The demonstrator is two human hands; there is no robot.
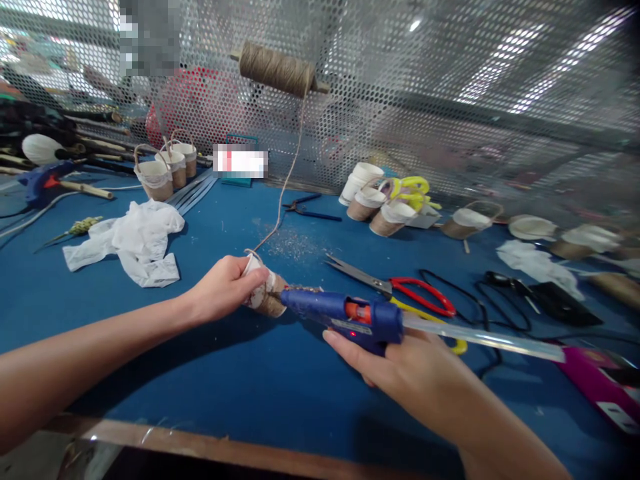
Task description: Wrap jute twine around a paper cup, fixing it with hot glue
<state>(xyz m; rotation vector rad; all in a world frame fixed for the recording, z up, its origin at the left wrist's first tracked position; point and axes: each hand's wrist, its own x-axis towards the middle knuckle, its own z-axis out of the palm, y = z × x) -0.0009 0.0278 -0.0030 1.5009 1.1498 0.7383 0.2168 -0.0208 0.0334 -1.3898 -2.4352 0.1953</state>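
Note:
My left hand [227,288] is closed around a small paper cup [273,305] partly wrapped in brown twine, tilted above the blue table. In my right hand [400,370] is a blue hot glue gun [345,315], its nozzle at the cup's wrapped side; whether it touches I cannot tell. A clear glue stick [485,335] juts from the gun's back end. From the cup, a strand of twine [293,177] runs up to a twine spool [277,69] on a rod at the mesh panel.
Red-handled scissors [423,295] lie behind the glue gun, with pliers [313,208] farther back. White cloth [135,237] and a second glue gun [43,183] lie left. Handled twine cups [155,180] stand at back left, others [393,219] at right. A purple power strip [603,383] sits far right.

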